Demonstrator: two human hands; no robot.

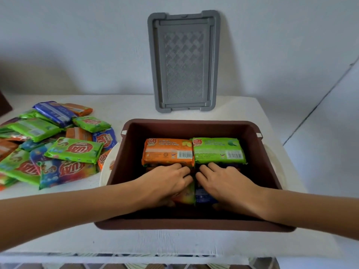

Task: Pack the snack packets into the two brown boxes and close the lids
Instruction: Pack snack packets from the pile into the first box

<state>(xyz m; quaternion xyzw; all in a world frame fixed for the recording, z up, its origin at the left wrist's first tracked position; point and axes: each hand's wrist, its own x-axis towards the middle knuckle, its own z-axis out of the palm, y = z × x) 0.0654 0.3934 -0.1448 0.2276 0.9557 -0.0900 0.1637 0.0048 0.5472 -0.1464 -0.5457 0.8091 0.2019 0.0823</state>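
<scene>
Box (186, 131), brown, holding packets (185, 197); left hand (171, 182) and right hand (228, 183) flat on them, gripping nothing; gray lid (184, 61) against wall.

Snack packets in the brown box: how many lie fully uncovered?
2: an orange packet far left, a green packet far right. Others are partly hidden under the left hand and right hand.

Light: soft, even daylight, moderately bright.
Shadows: broad, diffuse patch on the wall (38, 74) at far left; interior of the brown box (194, 125) darkest at its near end.
Distortion: wide-angle bowing; table (242, 109) edges curve, near corners stretched.
Focus: mildly soft overall; fine print on the packets (73, 150) smeared.
</scene>
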